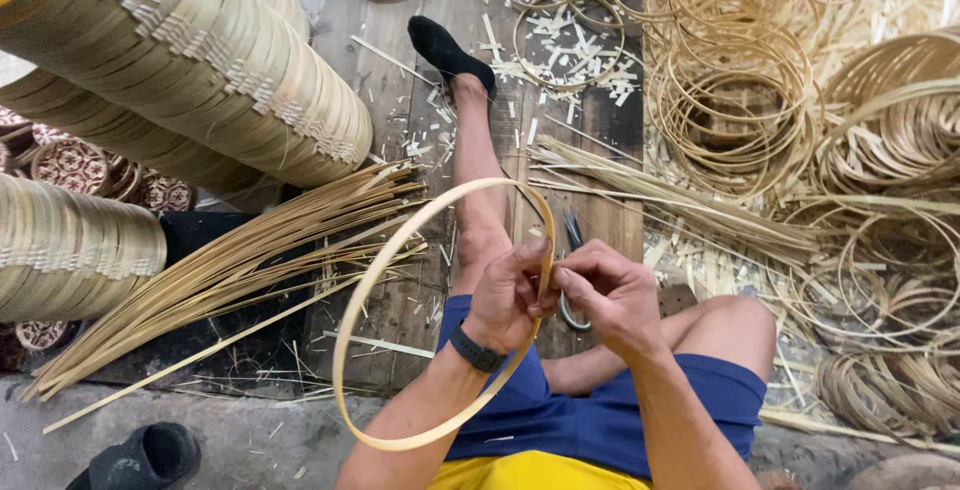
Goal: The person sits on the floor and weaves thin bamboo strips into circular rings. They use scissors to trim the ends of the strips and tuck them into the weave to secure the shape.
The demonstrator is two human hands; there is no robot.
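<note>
I hold a bamboo strip bent into a hoop (372, 285) in front of my lap. My left hand (512, 295), with a black band on its wrist, pinches the hoop where the strip's ends overlap. My right hand (610, 290) grips the same spot from the other side, fingertips touching the left hand's. The hoop curves up over my outstretched left leg (478, 180) in a black sock and down to my left forearm. A pair of scissors (573, 240) lies on the wooden boards just beyond my hands, partly hidden by them.
Long stacks of woven bamboo lids (200, 60) lie at the left. A bundle of bamboo strips (230, 270) fans across the boards. Several finished hoops (740, 100) are piled at the right, with loose strips (680, 200) and offcuts. A black shoe (140, 458) sits at bottom left.
</note>
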